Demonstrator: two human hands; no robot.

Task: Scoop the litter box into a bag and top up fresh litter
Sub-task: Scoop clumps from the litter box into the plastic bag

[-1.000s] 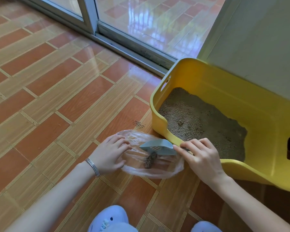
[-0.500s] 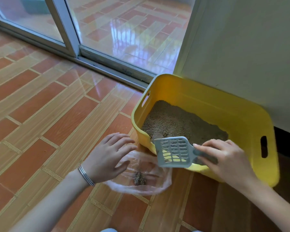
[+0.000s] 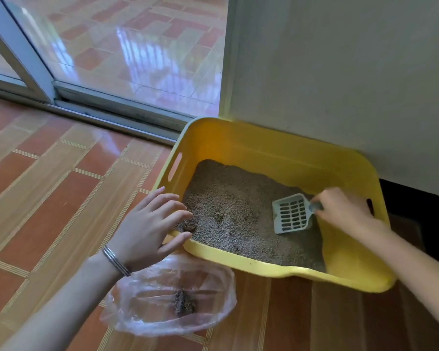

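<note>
My right hand [image 3: 340, 211] pinches the slotted scoop [image 3: 292, 214] at right in the yellow litter box [image 3: 264, 145]; left hand [image 3: 147, 228] spread. Unheld, the plastic bag [image 3: 167, 297] lower centre may collapse, spilling clumps.

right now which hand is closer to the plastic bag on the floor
Left. The left hand hovers just above the plastic bag, over the litter box corner. The right hand is farther off inside the box, holding the scoop.
</note>
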